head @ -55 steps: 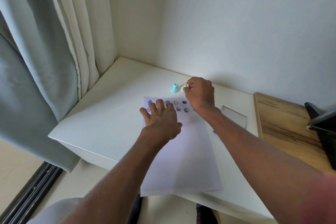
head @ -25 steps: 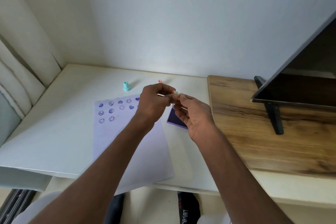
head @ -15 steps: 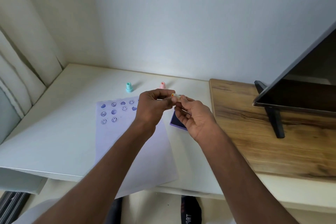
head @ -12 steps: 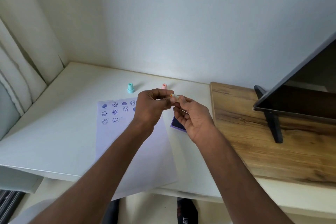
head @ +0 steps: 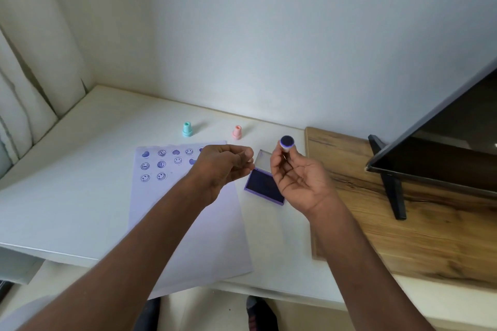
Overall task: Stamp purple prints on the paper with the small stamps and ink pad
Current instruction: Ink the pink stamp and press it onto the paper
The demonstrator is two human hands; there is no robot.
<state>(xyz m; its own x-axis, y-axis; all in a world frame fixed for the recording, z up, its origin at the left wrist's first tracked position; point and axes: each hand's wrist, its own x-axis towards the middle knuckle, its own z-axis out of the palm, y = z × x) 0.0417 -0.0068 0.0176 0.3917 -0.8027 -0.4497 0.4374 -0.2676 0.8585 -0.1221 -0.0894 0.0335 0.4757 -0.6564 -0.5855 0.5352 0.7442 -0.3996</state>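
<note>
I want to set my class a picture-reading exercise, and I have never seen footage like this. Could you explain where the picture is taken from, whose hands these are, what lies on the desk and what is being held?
There is no machine here: a person wears a camera on the head, looking down at their own bare hands. The right hand holds a small stamp in its fingers, inked face turned up. The left hand is loosely curled beside it; whether it holds anything is hidden. On the white desk lie a paper with purple smileys and hearts, an open purple ink pad, and a teal stamp and a pink stamp standing upright. A dark screen stands on a wooden board.
</note>
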